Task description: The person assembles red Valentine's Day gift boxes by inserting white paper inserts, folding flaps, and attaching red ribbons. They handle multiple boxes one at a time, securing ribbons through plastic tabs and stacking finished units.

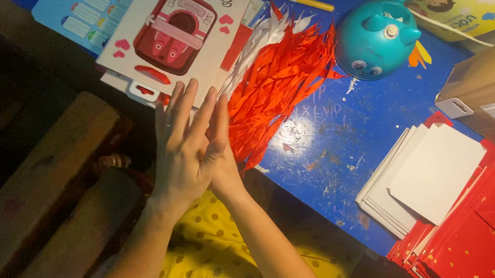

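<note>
Ribbons [279, 77], red and white, fan out at top centre, beside a card [175, 28]. Left hand [181, 148] and right hand [221, 155] press flat together mid-frame, seemingly empty.

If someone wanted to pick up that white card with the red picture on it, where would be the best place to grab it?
Probably by its near edge, coming from the person's side. The white card lies flat on a stack, and its near edge overhangs the blue table right in front of the left hand and right hand, so a thumb could slip under.
</note>
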Demonstrator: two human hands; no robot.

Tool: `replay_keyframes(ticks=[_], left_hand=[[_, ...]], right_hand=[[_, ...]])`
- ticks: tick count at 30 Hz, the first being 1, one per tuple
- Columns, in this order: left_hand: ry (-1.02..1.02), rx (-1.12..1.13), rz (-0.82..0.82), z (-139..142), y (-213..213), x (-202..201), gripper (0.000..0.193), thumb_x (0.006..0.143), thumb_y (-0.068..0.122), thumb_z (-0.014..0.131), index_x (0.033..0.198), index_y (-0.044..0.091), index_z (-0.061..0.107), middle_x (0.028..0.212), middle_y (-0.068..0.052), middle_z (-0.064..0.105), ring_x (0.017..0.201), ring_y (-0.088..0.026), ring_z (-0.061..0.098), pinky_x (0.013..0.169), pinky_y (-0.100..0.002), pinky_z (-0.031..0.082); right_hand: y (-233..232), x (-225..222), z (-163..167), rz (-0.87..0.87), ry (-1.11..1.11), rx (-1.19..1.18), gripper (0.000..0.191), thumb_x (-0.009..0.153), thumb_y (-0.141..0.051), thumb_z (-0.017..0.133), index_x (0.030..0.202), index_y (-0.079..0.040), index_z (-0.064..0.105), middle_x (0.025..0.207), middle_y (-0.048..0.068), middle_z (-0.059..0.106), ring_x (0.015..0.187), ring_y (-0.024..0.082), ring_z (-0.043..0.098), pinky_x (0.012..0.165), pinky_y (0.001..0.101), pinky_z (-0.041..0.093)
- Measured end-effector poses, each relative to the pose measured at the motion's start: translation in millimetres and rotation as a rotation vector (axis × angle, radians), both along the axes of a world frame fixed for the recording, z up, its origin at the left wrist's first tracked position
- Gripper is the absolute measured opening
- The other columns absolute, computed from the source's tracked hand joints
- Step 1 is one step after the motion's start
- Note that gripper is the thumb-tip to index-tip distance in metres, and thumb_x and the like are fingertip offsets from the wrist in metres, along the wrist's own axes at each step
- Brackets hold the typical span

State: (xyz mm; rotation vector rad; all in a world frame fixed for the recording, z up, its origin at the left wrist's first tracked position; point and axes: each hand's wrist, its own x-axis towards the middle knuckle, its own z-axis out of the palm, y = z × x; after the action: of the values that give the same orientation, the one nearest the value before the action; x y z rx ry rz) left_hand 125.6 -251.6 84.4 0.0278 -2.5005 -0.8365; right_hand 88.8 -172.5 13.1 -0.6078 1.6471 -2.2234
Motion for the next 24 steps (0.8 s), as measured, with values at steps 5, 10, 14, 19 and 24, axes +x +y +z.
replay_keyframes(ticks=[5,10,14,19,24], left_hand=[[-0.081,0.076,-0.115,-11,10,-3,0.076,0.109,0.062,0.021,0.152,0.007,0.052,0.161,-0.023,0.042,0.155,-0.042,0.033,0.127,-0.063,0.018],[-0.113,0.127,-0.268,-12,39,-7,0.075,0.108,0.063,0.027,0.151,0.008,0.052,0.160,-0.024,0.042,0.153,-0.043,0.033,0.125,-0.062,0.021],[-0.133,0.065,-0.396,-20,82,-18,0.074,0.105,0.062,0.030,0.152,0.008,0.053,0.159,-0.024,0.043,0.152,-0.045,0.032,0.122,-0.065,0.017],[-0.226,0.086,-0.649,-31,153,-31,0.069,0.105,0.058,0.035,0.151,0.010,0.052,0.159,-0.023,0.043,0.152,-0.043,0.032,0.122,-0.065,0.016],[-0.279,0.237,-0.934,-33,228,-36,0.058,0.110,0.047,0.036,0.152,0.009,0.050,0.158,-0.021,0.046,0.151,-0.043,0.035,0.124,-0.059,0.022]], right_hand=[[24,11,-5,0.004,-0.129,-0.129,0.089,0.104,-0.027,0.062,0.169,-0.007,0.006,0.175,0.019,0.018,0.159,0.028,0.025,0.129,0.0407,0.027],[66,8,10,-0.196,0.003,-0.018,0.081,0.105,-0.025,0.059,0.166,-0.004,0.010,0.176,0.014,0.012,0.162,0.025,0.018,0.129,0.0412,0.027],[130,21,24,-0.461,0.121,0.277,0.072,0.105,-0.017,0.056,0.165,-0.001,0.021,0.175,0.016,0.020,0.163,0.028,0.018,0.131,0.0418,0.020],[210,49,36,-0.743,0.251,0.582,0.065,0.102,-0.011,0.056,0.161,0.001,0.032,0.172,0.020,0.026,0.163,0.033,0.023,0.132,0.0432,0.020],[275,67,46,-1.003,0.346,0.957,0.057,0.100,-0.009,0.059,0.154,0.002,0.043,0.166,0.019,0.037,0.158,0.036,0.033,0.130,0.0459,0.026]])
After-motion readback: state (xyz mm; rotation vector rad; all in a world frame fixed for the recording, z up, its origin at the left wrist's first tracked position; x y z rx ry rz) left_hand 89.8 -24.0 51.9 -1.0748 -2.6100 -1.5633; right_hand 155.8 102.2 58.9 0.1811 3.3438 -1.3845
